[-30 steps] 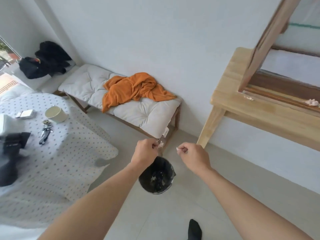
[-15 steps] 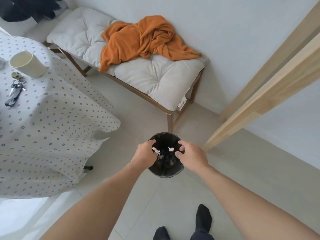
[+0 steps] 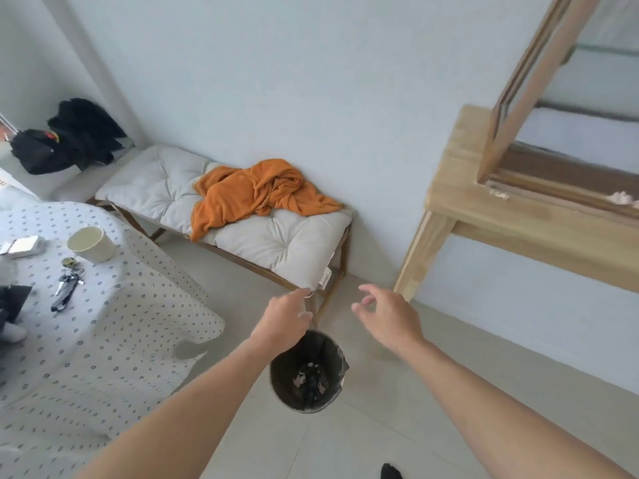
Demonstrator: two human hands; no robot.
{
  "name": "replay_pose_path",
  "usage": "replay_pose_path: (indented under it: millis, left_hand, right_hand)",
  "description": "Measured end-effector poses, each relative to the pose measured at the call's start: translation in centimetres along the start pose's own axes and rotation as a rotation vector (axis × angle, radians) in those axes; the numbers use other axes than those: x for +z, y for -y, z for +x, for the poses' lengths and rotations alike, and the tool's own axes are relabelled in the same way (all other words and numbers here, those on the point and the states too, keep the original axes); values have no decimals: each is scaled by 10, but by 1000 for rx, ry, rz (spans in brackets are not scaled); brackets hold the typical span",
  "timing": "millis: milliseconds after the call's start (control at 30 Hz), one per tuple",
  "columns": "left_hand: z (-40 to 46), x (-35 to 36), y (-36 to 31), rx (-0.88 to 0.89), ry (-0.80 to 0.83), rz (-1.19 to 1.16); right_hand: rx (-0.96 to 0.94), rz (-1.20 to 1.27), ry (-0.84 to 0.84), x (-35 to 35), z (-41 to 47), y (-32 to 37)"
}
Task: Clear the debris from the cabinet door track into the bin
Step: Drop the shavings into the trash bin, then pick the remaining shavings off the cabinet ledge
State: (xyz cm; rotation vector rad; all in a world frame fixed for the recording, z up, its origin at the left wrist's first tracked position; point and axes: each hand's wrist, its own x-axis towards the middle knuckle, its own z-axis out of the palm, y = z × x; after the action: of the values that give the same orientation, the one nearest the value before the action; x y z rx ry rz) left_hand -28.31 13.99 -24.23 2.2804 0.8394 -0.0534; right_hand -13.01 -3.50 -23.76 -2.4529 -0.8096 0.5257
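Note:
A small black bin (image 3: 276, 382) stands on the floor below my hands, with pale scraps of debris (image 3: 300, 379) lying inside it. My left hand (image 3: 283, 321) hovers just above the bin's far rim, fingers loose and holding nothing. To the right of the bin, my right hand (image 3: 387, 318) is raised with its fingers spread and empty. At the upper right, the wooden cabinet (image 3: 518, 219) shows its door track (image 3: 553, 193), where crumpled pale debris (image 3: 622, 198) and a smaller scrap (image 3: 498, 194) lie.
A bench with a grey cushion (image 3: 276, 236) and an orange blanket (image 3: 256, 193) stands against the wall beyond the bin. A table under a dotted cloth (image 3: 86, 323) at the left holds a cup (image 3: 90, 244) and keys (image 3: 67, 288). Black bags (image 3: 65, 140) sit far left.
Both hands pinched scraps, lowered them over the bin and let them go. Now the hands are open and lifted, and the view has tilted back up toward the cabinet.

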Motion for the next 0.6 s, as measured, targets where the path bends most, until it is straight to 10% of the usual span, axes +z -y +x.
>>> replay_pose_path:
  millis: [600]
  left_hand:
    - [13,-76,-282,440,-86,45]
  right_hand:
    - [216,101,-443,-261,-73,-40]
